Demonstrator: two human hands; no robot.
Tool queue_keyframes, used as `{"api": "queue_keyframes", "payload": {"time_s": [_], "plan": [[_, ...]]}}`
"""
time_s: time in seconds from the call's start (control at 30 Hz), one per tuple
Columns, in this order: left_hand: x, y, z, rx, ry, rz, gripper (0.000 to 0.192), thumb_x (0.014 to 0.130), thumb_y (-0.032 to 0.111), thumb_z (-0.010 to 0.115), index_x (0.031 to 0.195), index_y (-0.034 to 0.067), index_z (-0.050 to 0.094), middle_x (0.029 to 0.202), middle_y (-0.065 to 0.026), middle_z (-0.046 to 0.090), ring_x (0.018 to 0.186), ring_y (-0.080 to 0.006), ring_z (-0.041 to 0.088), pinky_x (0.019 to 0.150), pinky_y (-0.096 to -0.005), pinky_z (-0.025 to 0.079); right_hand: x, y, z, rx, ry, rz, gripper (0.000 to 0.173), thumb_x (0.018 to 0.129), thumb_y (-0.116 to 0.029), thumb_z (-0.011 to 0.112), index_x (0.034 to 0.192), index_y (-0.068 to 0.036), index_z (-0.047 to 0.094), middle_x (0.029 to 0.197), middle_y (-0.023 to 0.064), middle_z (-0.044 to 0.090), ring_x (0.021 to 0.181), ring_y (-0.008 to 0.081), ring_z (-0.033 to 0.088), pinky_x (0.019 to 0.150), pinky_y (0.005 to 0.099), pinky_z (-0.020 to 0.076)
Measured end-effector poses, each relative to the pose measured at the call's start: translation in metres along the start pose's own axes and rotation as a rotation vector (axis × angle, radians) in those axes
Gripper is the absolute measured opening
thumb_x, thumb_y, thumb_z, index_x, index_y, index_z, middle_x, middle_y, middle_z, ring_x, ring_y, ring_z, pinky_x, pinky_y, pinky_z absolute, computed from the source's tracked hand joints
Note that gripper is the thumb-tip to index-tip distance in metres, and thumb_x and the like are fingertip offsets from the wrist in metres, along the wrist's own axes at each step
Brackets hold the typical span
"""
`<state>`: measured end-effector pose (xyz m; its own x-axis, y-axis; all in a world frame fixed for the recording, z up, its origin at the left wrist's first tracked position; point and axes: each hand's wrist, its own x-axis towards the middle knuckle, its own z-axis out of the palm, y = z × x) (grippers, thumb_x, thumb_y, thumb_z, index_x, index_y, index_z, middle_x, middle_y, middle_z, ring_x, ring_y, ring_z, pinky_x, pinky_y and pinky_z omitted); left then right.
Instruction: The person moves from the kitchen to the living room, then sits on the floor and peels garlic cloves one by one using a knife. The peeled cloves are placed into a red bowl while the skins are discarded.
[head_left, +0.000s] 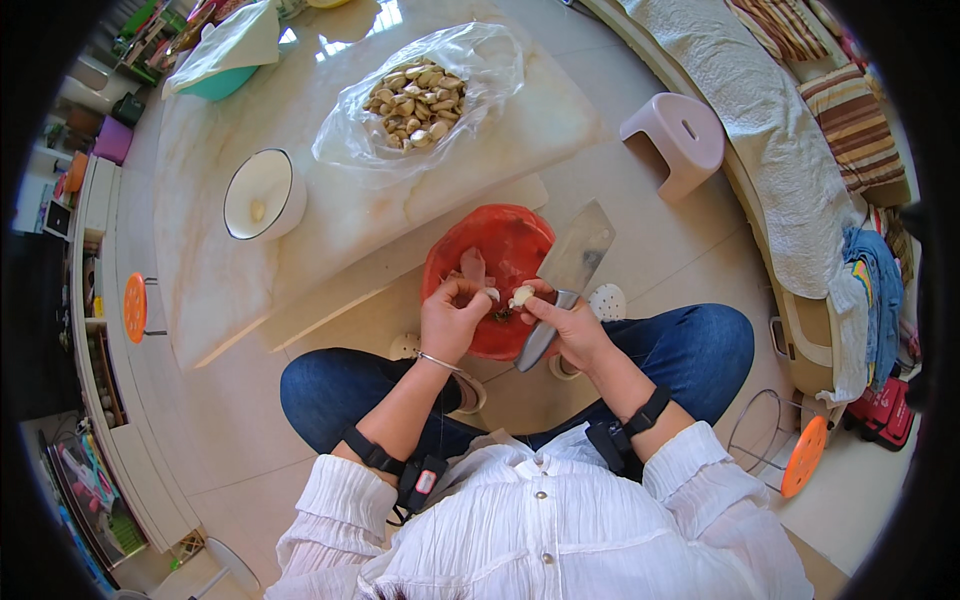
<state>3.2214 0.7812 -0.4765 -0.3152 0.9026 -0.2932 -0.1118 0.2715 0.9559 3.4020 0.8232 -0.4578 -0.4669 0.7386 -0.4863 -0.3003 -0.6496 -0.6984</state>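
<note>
My right hand (566, 322) pinches a pale garlic clove (523, 295) between thumb and fingers. That same hand also holds a cleaver (579, 251), its broad blade pointing away and its grey handle towards me. Just left of the clove, my left hand (456, 313) pinches a small whitish bit (492, 295), which looks like garlic skin. Both hands are above a red plastic basin (491, 225) with thin papery peels (472, 266) inside. On the marble-look table, a clear plastic bag (487, 56) holds many garlic cloves (417, 101). One peeled clove (258, 210) lies in a white dark-rimmed bowl (291, 214).
A lilac stool (679, 139) stands right of the table (360, 210), beside a cloth-covered sofa (780, 172). A turquoise basin (219, 84) under a cloth is at the far left. Orange-seated stools are on the left (135, 307) and right (805, 457).
</note>
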Motion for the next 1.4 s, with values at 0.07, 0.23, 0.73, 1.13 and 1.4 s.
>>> {"api": "queue_keyframes", "payload": {"time_s": [0.07, 0.23, 0.73, 1.13, 1.4], "plan": [[0.0, 0.0, 0.0, 0.006, -0.04, 0.01, 0.012, 0.085, 0.007, 0.063, 0.092, -0.002, 0.065, 0.075, -0.001, 0.062, 0.06, -0.0051, 0.053, 0.054, -0.0185, 0.042, 0.0, -0.002, 0.0, -0.003, -0.004, 0.016, 0.027, 0.086, -0.009, 0.065, 0.113, -0.005, 0.06, 0.097, 0.0043, 0.065, 0.079, 0.0101, 0.059, 0.07, 0.0239, 0.0498], [-0.007, 0.004, 0.004, 0.083, -0.135, 0.064, 0.019, 0.086, 0.01, 0.064, 0.1, -0.003, 0.066, 0.089, -0.0072, 0.069, 0.08, -0.0091, 0.062, 0.073, -0.0221, 0.05, 0.0, -0.002, 0.001, -0.032, -0.013, -0.005, 0.027, 0.086, -0.009, 0.065, 0.113, -0.005, 0.06, 0.097, 0.0046, 0.065, 0.075, 0.0099, 0.057, 0.068, 0.023, 0.0488], [-0.009, 0.004, 0.004, 0.054, -0.229, 0.064, 0.018, 0.084, 0.005, 0.066, 0.101, -0.001, 0.066, 0.089, -0.0071, 0.069, 0.078, -0.0092, 0.064, 0.069, -0.0216, 0.051, 0.0, -0.002, 0.001, -0.182, 0.005, -0.033, 0.019, 0.082, -0.011, 0.071, 0.098, -0.003, 0.065, 0.087, 0.0008, 0.064, 0.076, 0.0088, 0.057, 0.069, 0.023, 0.0466], [-0.007, 0.005, 0.0, -0.229, -0.363, -0.167, 0.021, 0.092, 0.014, 0.059, 0.105, -0.003, 0.058, 0.092, -0.0059, 0.064, 0.082, -0.0119, 0.062, 0.075, -0.0229, 0.05, -0.001, 0.003, -0.003, -0.264, -0.037, -0.061, 0.02, 0.083, -0.01, 0.069, 0.102, -0.003, 0.064, 0.096, 0.004, 0.066, 0.09, 0.0123, 0.063, 0.08, 0.0249, 0.0493], [-0.006, 0.009, -0.002, -0.366, -0.431, -0.269, 0.02, 0.095, 0.017, 0.055, 0.105, 0.0, 0.056, 0.091, -0.0054, 0.063, 0.078, -0.0114, 0.062, 0.072, -0.0217, 0.05, -0.001, 0.0, -0.004, -0.009, -0.115, 0.061, 0.021, 0.086, -0.014, 0.067, 0.105, -0.004, 0.063, 0.094, 0.0063, 0.067, 0.085, 0.0135, 0.065, 0.078, 0.0249, 0.0513]]}}
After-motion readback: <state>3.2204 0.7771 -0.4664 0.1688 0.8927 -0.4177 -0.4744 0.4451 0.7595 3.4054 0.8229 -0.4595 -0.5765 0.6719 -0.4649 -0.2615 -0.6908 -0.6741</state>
